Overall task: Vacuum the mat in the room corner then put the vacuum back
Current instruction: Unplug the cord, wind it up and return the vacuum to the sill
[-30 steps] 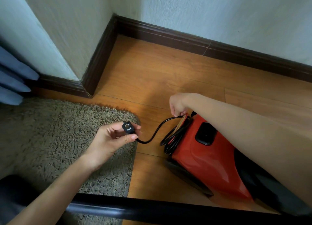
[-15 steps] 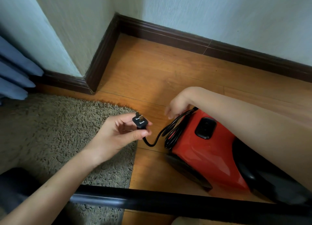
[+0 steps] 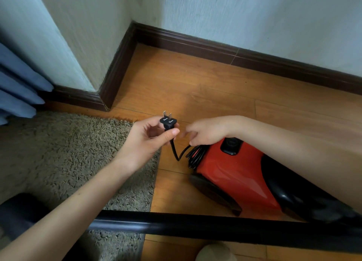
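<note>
Left hand (image 3: 145,141) grip pinches one plug (image 3: 168,122), two prongs | right hand (image 3: 205,130) grip curled on cord coil (image 3: 195,155) | one vacuum (image 3: 235,172)

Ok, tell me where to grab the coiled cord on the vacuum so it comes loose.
Grip the cord bundle at its top, where the right hand rests, coming from above. The loops hang bunched against the red vacuum body's end, so the floor side looks cramped. The left hand holds the plug by its body, prongs up.

A home room is showing: wood floor (image 3: 195,88), dark skirting board (image 3: 195,43), shaggy mat (image 3: 58,153) lying at eight o'clock, blue curtain (image 3: 15,88) hanging at nine.
</note>
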### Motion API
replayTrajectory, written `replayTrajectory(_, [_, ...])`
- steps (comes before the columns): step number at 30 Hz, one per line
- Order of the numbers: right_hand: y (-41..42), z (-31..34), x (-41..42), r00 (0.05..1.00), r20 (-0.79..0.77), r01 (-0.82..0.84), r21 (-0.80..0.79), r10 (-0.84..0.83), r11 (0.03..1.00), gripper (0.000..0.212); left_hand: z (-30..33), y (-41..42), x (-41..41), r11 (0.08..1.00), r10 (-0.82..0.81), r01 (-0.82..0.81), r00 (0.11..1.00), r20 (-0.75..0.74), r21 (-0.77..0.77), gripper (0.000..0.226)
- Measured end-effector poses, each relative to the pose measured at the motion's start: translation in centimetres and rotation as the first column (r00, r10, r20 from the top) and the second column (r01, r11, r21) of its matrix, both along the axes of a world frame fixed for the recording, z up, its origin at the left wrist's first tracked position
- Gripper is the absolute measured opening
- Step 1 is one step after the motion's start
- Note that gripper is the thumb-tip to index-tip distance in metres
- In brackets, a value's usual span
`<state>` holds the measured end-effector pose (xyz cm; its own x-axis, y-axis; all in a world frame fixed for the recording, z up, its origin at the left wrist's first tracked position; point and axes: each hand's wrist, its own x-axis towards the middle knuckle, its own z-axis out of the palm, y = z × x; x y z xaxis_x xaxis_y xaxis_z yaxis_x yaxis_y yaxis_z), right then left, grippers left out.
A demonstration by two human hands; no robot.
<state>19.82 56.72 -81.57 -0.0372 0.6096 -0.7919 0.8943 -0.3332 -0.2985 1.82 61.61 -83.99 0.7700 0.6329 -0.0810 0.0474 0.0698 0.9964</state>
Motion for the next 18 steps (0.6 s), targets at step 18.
replayTrajectory(18, [-2.1,1.5,0.5,0.873,-0.394,0.341,0.070,-0.288,0.937,0.022,-5.4,-1.5,2.0,0.952,-0.281,0.307,0.887,-0.367,0.013,0.034])
